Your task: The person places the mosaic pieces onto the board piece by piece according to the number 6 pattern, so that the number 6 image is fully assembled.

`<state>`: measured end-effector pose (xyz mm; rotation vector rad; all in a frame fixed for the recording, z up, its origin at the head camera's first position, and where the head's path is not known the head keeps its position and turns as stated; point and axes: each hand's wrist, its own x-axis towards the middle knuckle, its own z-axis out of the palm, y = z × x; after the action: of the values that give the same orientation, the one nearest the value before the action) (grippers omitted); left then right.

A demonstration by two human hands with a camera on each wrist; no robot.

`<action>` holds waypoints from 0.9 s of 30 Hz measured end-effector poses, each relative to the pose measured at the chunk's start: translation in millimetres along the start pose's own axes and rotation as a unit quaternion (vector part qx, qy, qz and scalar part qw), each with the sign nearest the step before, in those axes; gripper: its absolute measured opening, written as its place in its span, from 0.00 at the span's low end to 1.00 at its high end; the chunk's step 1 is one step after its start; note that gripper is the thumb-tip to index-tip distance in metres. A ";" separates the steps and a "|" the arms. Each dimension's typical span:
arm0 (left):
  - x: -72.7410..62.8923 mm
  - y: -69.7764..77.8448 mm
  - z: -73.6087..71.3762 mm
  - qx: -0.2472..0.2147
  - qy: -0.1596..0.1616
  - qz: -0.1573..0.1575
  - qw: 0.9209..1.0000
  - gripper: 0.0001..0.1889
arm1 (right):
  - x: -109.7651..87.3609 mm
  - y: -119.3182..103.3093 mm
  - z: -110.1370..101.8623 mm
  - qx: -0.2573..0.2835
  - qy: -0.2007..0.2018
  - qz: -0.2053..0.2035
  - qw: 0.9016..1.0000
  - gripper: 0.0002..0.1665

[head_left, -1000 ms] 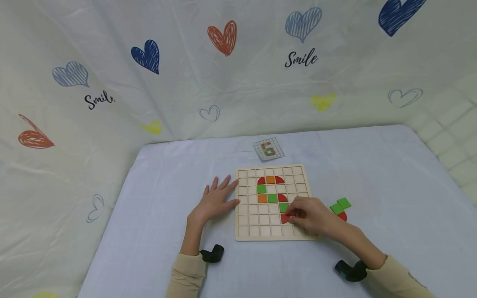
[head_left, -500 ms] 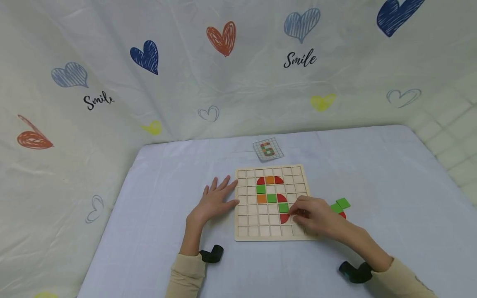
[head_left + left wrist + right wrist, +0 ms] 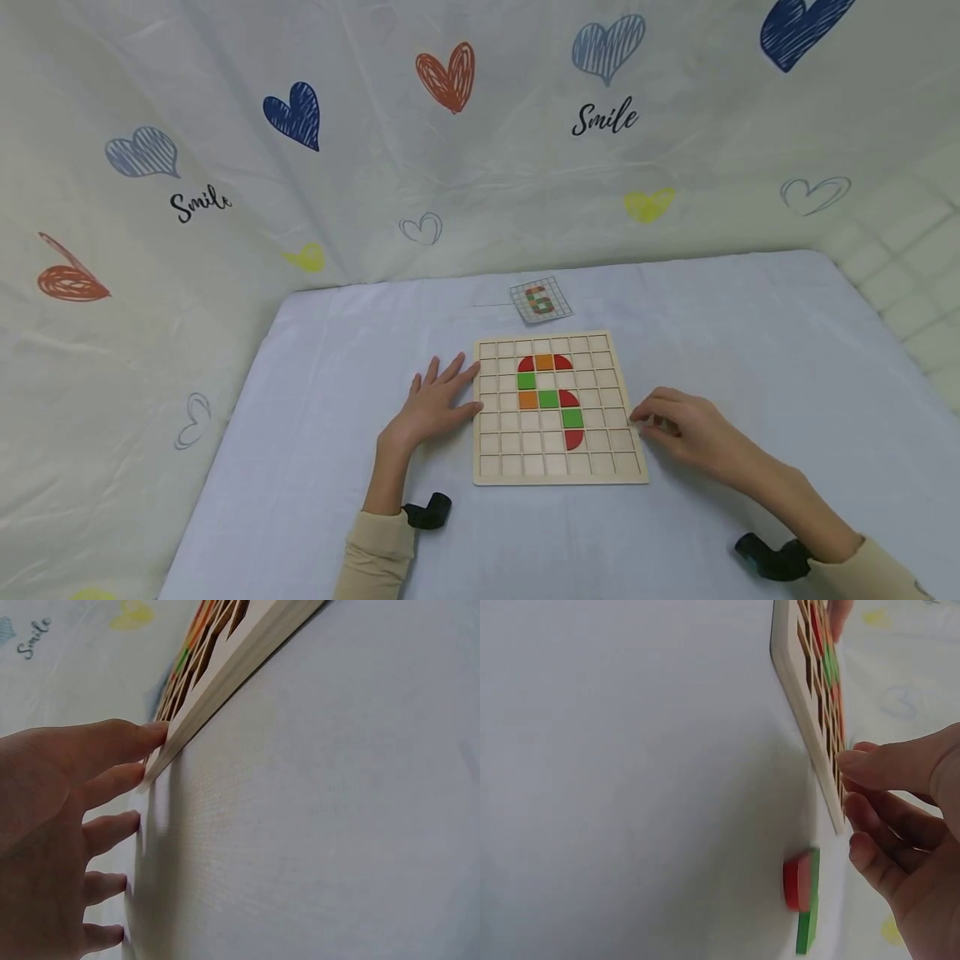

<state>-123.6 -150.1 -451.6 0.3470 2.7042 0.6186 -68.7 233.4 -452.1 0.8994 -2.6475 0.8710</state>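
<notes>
A wooden grid board (image 3: 517, 467) lies on the table with red, orange and green tiles seated in its cells, among them a red quarter-round tile (image 3: 574, 438) low in the pattern. My left hand (image 3: 435, 402) rests flat, fingers spread, its thumb and index tip touching the board's left edge. Just off the right edge hovers my right hand (image 3: 693, 427), its fingers loosely curled and nothing visible between them. In the right wrist view, a red tile (image 3: 796, 883) and green tiles (image 3: 808, 926) lie on the cloth beyond the board; in the head view this hand hides them.
A small pattern card (image 3: 542, 300) showing a similar coloured figure lies behind the board. The table has a white cloth (image 3: 337, 375), and a printed curtain (image 3: 360, 167) hangs at its back. Black wrist cameras (image 3: 776, 557) sit near the sleeves.
My right hand has left the red quarter-round tile on the board and moved right, past the board's edge, covering the loose tiles. My left hand stays in place.
</notes>
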 end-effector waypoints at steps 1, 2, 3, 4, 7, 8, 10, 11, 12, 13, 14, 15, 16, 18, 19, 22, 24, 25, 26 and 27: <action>0.1 0.2 0.0 0.000 0.001 0.000 1.000 0.36 | -2.5 3.0 -2.2 -0.009 0.009 -0.005 1.000 0.23; 0.2 0.4 0.0 -0.001 0.001 0.000 1.000 0.36 | -4.8 6.2 -4.4 -0.016 0.017 -0.010 1.000 0.25; 0.3 0.7 -0.2 -0.003 0.001 -0.001 1.000 0.36 | -7.0 9.4 -6.8 -0.025 0.022 -0.015 0.999 0.26; 0.1 0.9 -0.4 -0.003 0.002 -0.001 1.000 0.36 | -9.0 12.7 -9.1 -0.032 0.029 -0.019 0.999 0.26; -0.3 1.9 -0.9 -0.005 0.003 0.000 1.000 0.36 | -14.3 21.6 -15.6 -0.050 0.040 -0.022 0.998 0.28; -0.4 1.8 -0.7 -0.004 0.003 0.000 1.000 0.36 | -16.0 24.4 -17.7 -0.055 0.042 -0.021 0.997 0.29; -0.9 2.0 -0.7 -0.004 0.002 -0.001 1.000 0.36 | -19.2 29.6 -21.7 -0.065 0.043 -0.017 0.997 0.30; -1.0 1.9 -0.6 -0.004 0.001 -0.002 1.000 0.36 | -20.9 32.3 -23.6 -0.070 0.041 -0.014 0.997 0.30; -1.1 1.8 -0.5 -0.006 0.002 -0.002 1.000 0.36 | -22.3 34.9 -25.4 -0.076 0.038 -0.011 0.996 0.31; -1.3 1.5 -0.5 -0.006 0.001 -0.003 1.000 0.36 | -23.7 37.3 -27.0 -0.081 0.033 -0.007 0.996 0.31; -1.4 1.0 -0.4 -0.006 0.000 -0.003 1.000 0.36 | -24.6 39.9 -28.1 -0.085 0.028 -0.003 0.996 0.31; -1.7 1.0 -0.6 -0.007 0.002 -0.003 1.000 0.36 | -25.5 41.9 -29.3 -0.091 0.022 0.002 0.996 0.31; -2.0 0.7 -0.5 -0.009 0.003 -0.002 1.000 0.36 | -26.4 43.7 -30.1 -0.096 0.015 0.008 0.995 0.31; -2.6 0.6 -0.5 -0.010 0.003 -0.001 1.000 0.36 | -27.7 46.6 -31.3 -0.099 0.003 0.019 0.995 0.30; -3.0 0.6 -0.5 -0.010 0.003 -0.002 1.000 0.36 | -28.1 47.5 -31.5 -0.100 -0.004 0.024 0.995 0.29; -3.7 0.4 -0.2 -0.011 0.004 0.000 1.000 0.36 | -28.6 48.8 -31.5 -0.107 -0.015 0.034 0.994 0.28; -3.5 0.2 0.1 -0.009 0.005 0.002 1.000 0.36 | -28.5 49.2 -31.1 -0.108 -0.019 0.038 0.993 0.27; -3.2 0.1 0.2 -0.008 0.005 0.004 1.000 0.36 | -28.3 49.5 -30.6 -0.112 -0.020 0.039 0.993 0.27; -3.0 0.0 0.3 -0.008 0.006 0.006 1.000 0.36 | -28.0 49.6 -30.6 -0.112 -0.021 0.041 0.993 0.26; -3.0 0.1 0.2 -0.008 0.007 0.007 1.000 0.35 | -27.7 49.8 -30.3 -0.112 -0.021 0.043 0.993 0.26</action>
<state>-120.8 -150.9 -450.9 0.3576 2.7108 0.6489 -77.0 296.7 -461.4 0.7617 -2.7668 0.5608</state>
